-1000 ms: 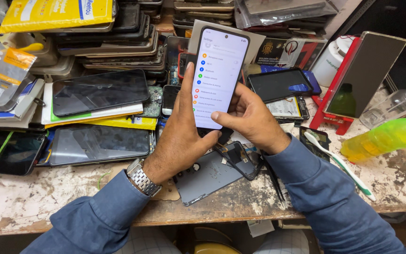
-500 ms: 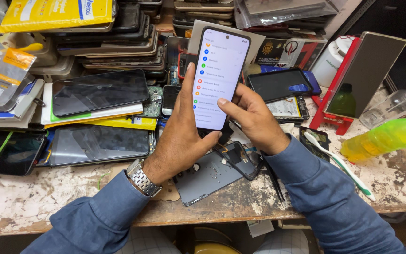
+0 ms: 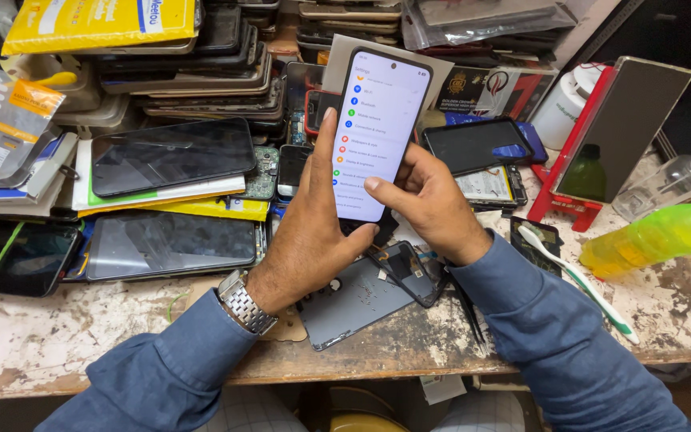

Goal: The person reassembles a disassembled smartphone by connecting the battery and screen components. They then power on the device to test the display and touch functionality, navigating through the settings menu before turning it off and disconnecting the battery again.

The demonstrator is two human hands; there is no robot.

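Note:
My left hand grips a smartphone from its left edge and holds it upright above the workbench. Its lit white screen shows a list with coloured round icons. My right hand is at the phone's right side, thumb touching the lower part of the screen. Below both hands lies a dark grey phone back cover with a black frame piece on it. A metal watch is on my left wrist.
Stacks of dark phone screens and yellow packets crowd the left and back. A red stand with a panel, a green bottle, a spray bottle and a toothbrush are at the right. Tweezers lie near the front edge.
The phone stays held up in my left hand. My right thumb has slid slightly upward on the screen, and the listed items have shifted a little.

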